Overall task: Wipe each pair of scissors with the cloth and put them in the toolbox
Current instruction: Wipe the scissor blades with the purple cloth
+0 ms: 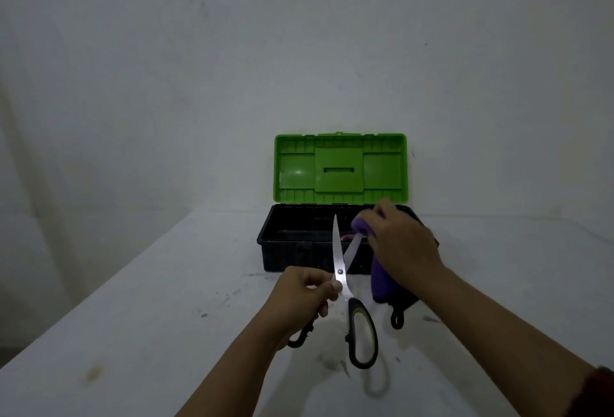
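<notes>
From the head camera, the left hand point(305, 287) pinches the opened scissors point(342, 280) near the pivot, above the table point(139, 317) just in front of the toolbox point(299, 255), which stands lid-up at the table's far edge against the wall. The right hand point(398, 237) grips the purple cloth point(360, 227) folded round the tip of the right-pointing blade, the rest hanging down. To wipe well, I would draw the cloth along the blade's flat away from the edge, keeping the left pinch firm so the blades cannot swing shut on the fingers.
</notes>
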